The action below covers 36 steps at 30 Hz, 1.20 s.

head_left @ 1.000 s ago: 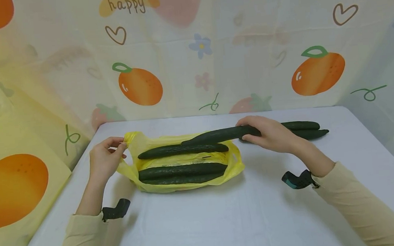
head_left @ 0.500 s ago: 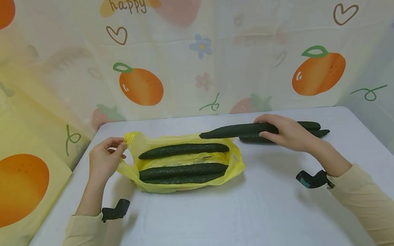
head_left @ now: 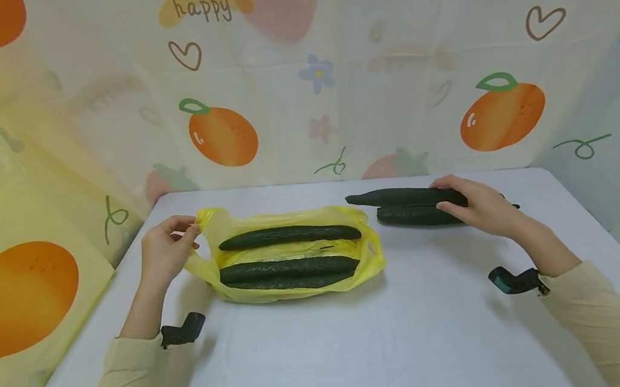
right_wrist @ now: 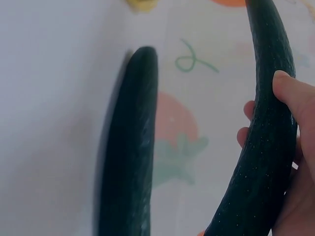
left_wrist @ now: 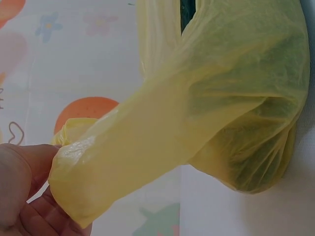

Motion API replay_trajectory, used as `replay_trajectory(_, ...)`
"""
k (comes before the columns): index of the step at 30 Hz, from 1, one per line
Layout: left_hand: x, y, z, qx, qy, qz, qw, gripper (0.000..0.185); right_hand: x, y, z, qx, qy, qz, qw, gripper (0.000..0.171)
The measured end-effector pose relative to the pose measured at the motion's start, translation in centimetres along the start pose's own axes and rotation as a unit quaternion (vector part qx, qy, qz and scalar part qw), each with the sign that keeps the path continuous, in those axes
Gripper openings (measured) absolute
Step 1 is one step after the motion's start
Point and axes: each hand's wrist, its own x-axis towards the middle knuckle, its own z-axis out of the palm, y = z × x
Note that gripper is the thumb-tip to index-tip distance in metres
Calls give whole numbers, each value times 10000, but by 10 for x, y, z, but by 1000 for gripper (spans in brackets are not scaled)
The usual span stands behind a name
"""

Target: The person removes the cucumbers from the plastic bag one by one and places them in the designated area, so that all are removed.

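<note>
White counter (head_left: 355, 348) carries it all: the right hand (head_left: 480, 207) grips a dark cucumber (head_left: 403, 197) just above another cucumber (head_left: 415, 216) lying at the far right. To the left, the left hand (head_left: 164, 250) pinches a handle of the yellow bag (head_left: 295, 286), which holds more cucumbers (head_left: 288, 268).

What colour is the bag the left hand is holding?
Yellow, thin and see-through; the bag shows best in the left wrist view.

Left hand (head_left: 164, 250) pinching; right hand (head_left: 477, 204) gripping, arm extended.
</note>
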Motion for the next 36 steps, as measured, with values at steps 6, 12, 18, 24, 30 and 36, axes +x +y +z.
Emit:
replay_trajectory(6,1,0,0,-36,-5,30,10000,23,-10,13,-2,-107,-32,259,9996,34)
replay_trajectory(12,0,1,-1,-33,-75,26,10000,24,-20,25,-5,-214,-55,342,9992,33)
replay_trajectory(18,0,2,-1,-2,-92,-11,10000,23,-27,35,-8,-364,-221,165,9990,33)
replay_trajectory(24,0,1,-1,8,-81,13,10000,23,-34,45,-1,-438,-410,-72,9982,33)
replay_trajectory(30,1,-2,0,27,-24,47,10000,20,-38,49,7,-487,-523,-237,9972,33)
replay_trajectory(36,0,-3,0,27,-47,25,10000,22,-40,53,15,-612,-549,-330,9961,29)
